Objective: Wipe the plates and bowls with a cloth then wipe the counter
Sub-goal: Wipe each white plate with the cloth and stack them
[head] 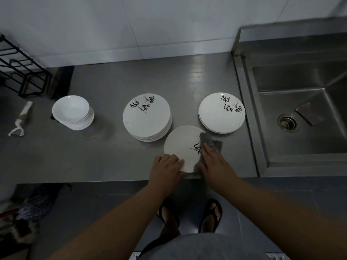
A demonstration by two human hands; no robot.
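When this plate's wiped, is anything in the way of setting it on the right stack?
Nothing visible. Only bare counter separates the plate from the right stack, whose top is free. The cloth, pressed by the right hand, covers the plate's edge on that side.

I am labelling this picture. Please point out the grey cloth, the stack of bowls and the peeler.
grey cloth (pixel 208 139), head view, its upper fold
stack of bowls (pixel 70 109), head view, inside the top bowl
peeler (pixel 25 112), head view, its handle
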